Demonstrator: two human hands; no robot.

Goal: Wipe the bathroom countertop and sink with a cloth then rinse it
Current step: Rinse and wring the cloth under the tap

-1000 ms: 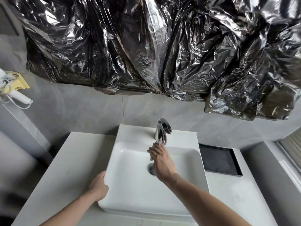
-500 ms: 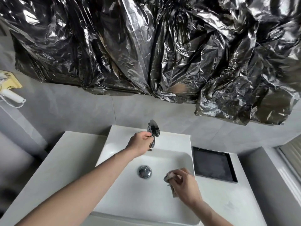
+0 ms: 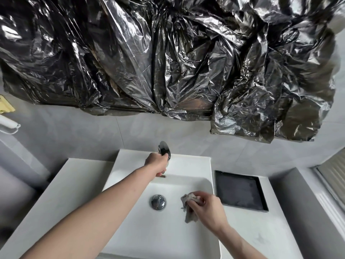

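A white rectangular sink (image 3: pixel 130 230) sits on a pale countertop (image 3: pixel 61 193). At its back stands a chrome faucet (image 3: pixel 164 147), and my left hand (image 3: pixel 156 164) is closed around the faucet's body below the lever. Over the right side of the basin, my right hand (image 3: pixel 209 209) grips a small grey cloth (image 3: pixel 188 206) that hangs crumpled from my fingers. A chrome drain plug (image 3: pixel 158 202) lies in the middle of the basin, left of the cloth. No water stream is visible.
A black square tray (image 3: pixel 240 191) is set into the countertop right of the sink. Crinkled black plastic sheeting (image 3: pixel 168 58) covers the wall above. A white device with a cord (image 3: pixel 8 124) hangs at the far left. A window frame (image 3: pixel 332 184) borders the right.
My left hand moved from the sink's front rim up to the faucet. My right hand left the faucet spout with the cloth and dropped to the basin's right side.
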